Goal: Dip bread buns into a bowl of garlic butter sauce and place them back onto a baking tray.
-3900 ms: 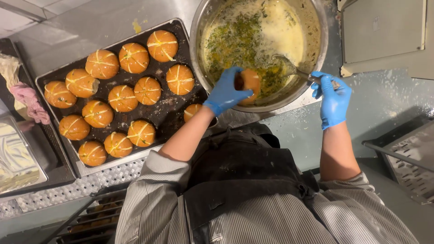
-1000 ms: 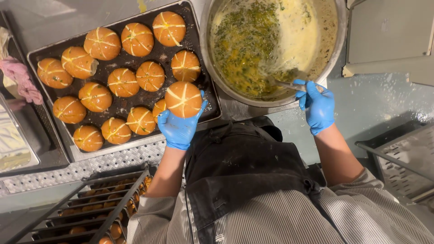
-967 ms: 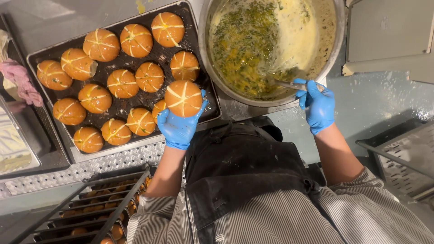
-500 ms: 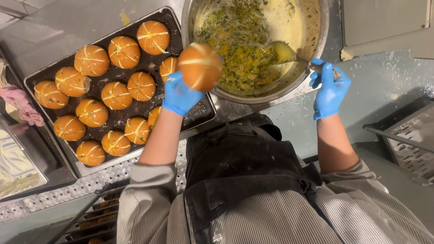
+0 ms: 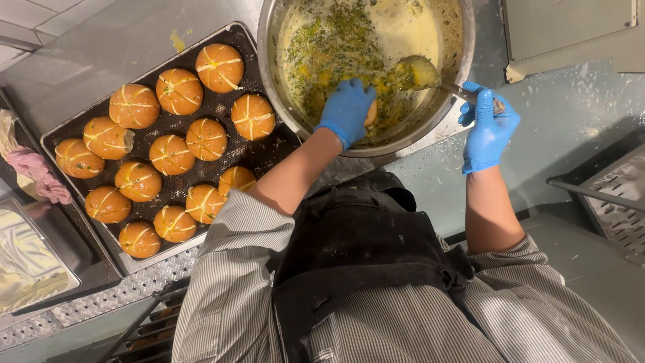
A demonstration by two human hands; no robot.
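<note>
My left hand (image 5: 346, 109), in a blue glove, presses a round bun (image 5: 370, 113) down into the herb-flecked creamy sauce inside a large steel bowl (image 5: 449, 101). Most of that bun is hidden under my fingers. Gloved in blue too, my right hand (image 5: 487, 128) grips the handle of a metal spoon (image 5: 422, 70) whose bowl rests in the sauce at the right side. Left of the bowl lies a dark perforated baking tray (image 5: 263, 153) with several golden cross-cut buns (image 5: 179, 91) on it.
A pink cloth (image 5: 39, 177) lies at the far left beside a steel pan of pale cream (image 5: 27, 265). A perforated metal tray (image 5: 615, 198) sits at the right edge. A rack (image 5: 144, 329) shows below the counter, and a grey box (image 5: 571, 30) stands top right.
My left hand lifted a bun off the tray, carried it right over the bowl's rim and pushed it into the sauce. My right hand kept hold of the spoon.
</note>
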